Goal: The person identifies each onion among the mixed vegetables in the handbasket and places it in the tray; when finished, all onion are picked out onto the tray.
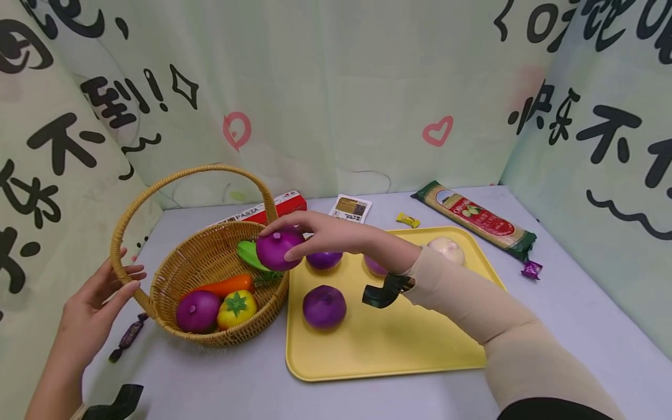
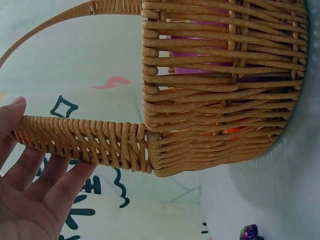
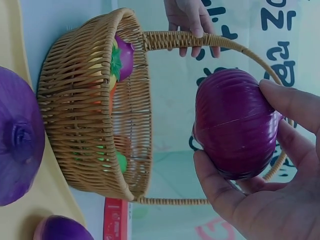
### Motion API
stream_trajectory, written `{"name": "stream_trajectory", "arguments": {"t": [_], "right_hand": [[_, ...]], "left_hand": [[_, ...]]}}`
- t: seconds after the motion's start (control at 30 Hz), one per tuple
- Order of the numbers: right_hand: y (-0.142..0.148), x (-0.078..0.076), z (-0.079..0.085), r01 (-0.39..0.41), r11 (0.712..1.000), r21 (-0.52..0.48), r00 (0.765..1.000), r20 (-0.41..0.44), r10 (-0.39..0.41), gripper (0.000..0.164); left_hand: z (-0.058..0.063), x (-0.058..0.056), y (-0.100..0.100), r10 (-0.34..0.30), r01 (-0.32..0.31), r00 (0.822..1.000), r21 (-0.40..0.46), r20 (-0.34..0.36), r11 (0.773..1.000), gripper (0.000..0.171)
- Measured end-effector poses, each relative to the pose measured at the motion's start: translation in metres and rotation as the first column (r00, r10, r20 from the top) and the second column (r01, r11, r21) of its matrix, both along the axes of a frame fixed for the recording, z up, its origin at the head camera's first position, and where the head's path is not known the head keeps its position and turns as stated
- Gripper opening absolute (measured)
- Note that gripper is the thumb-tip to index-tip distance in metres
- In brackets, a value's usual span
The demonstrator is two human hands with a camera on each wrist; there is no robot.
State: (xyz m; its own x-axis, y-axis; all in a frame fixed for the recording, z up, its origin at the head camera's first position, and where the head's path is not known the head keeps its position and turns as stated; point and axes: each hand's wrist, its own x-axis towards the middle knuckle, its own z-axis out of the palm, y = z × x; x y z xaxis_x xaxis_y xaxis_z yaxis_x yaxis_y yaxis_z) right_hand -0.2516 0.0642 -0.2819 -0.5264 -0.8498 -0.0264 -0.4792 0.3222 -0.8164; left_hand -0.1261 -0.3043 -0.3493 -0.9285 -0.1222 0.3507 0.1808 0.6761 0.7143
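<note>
My right hand (image 1: 338, 233) holds a purple onion (image 1: 278, 249) above the right rim of a wicker basket (image 1: 186, 251). In the right wrist view the thumb and fingers span that onion (image 3: 237, 125). On the left, my left hand (image 1: 94, 306) grips the basket's handle (image 1: 123, 224), thumb on one side and fingers on the other. Inside the basket lie another purple onion (image 1: 198, 312), a carrot (image 1: 226, 286), a yellow tomato-like vegetable (image 1: 237, 309) and a green vegetable (image 1: 249, 255), partly hidden. A yellow tray (image 1: 399, 338) bears purple onions (image 1: 324, 307) and a whitish bulb (image 1: 447, 249).
Behind the basket lies a red pasta box (image 1: 291, 204), with a white card-like packet (image 1: 350, 208) beside it. A long green-and-red pasta packet (image 1: 478, 217) is at the back right. Wrapped candies (image 1: 408, 220) lie around, one dark candy (image 1: 128, 337) near the left hand.
</note>
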Motion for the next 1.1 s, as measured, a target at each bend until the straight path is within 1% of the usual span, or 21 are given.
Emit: {"name": "stream_trajectory", "arguments": {"t": [0.1, 0.2, 0.37, 0.43, 0.6, 0.9, 1.1], "right_hand": [[0.008, 0.002, -0.001, 0.014, 1.0, 0.005, 0.999, -0.03, -0.013, 0.047], [0.016, 0.006, -0.002, 0.025, 1.0, -0.007, 0.999, -0.039, -0.025, 0.046], [0.033, 0.014, -0.002, 0.058, 0.998, -0.021, 0.998, 0.005, -0.058, 0.046], [0.04, 0.017, -0.002, 0.068, 0.997, -0.024, 0.998, 0.005, -0.068, 0.046], [0.054, 0.02, -0.005, 0.064, 0.997, -0.049, 0.998, -0.008, -0.064, 0.047], [0.074, 0.033, -0.006, 0.093, 0.994, -0.062, 0.992, 0.095, -0.087, 0.047], [0.086, 0.04, -0.008, 0.113, 0.99, -0.084, 0.99, 0.1, -0.105, 0.048]], "left_hand": [[0.001, 0.0, 0.0, 0.001, -0.001, 1.0, 0.0, 0.012, 1.0, 0.06], [0.001, 0.0, 0.0, 0.011, -0.011, 1.0, 0.001, 0.03, 1.0, 0.06], [0.0, 0.0, 0.0, 0.011, -0.011, 1.0, -0.001, 0.029, 1.0, 0.059], [0.0, 0.0, 0.0, 0.011, -0.01, 1.0, -0.002, 0.024, 1.0, 0.059], [0.001, 0.0, 0.001, 0.023, -0.023, 0.999, -0.003, 0.028, 1.0, 0.059], [-0.001, 0.0, -0.001, 0.016, -0.016, 1.0, -0.003, 0.02, 1.0, 0.06], [-0.001, 0.0, -0.001, 0.005, -0.005, 1.0, 0.005, 0.014, 1.0, 0.06]]}}
